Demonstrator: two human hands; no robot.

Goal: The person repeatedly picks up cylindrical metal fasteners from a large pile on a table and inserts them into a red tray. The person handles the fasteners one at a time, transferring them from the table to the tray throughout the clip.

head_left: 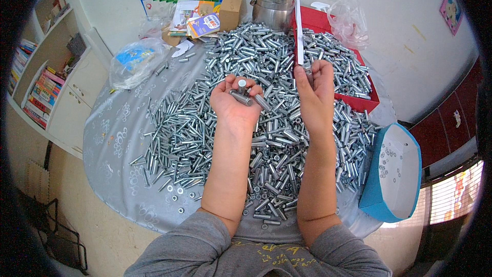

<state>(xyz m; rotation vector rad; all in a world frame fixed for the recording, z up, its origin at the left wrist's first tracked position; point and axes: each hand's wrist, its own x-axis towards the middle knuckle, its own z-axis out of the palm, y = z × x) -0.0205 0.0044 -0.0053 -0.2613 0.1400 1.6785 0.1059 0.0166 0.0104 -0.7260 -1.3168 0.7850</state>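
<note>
My left hand [233,105] is turned palm up over the heap, its fingers curled round a few silver metal bolts [241,97]. One of these stands with its flat round end facing up, and another lies across the fingers. My right hand [318,92] is raised beside the white edge of a red box [363,101]. Between its thumb and fingers shows a silver metal bolt [308,71], partly covered by the hand. Under both arms spreads a large heap of shiny bolts and sleeves [179,128], some of it inside the red box.
A blue fabric bin [417,174] with small rings inside stands at the right edge. Behind the heap are a steel pot [274,7], a cardboard box [231,10] and papers [187,18]. A clear plastic bag [136,64] lies on the grey tablecloth [115,138], with loose nuts nearer me.
</note>
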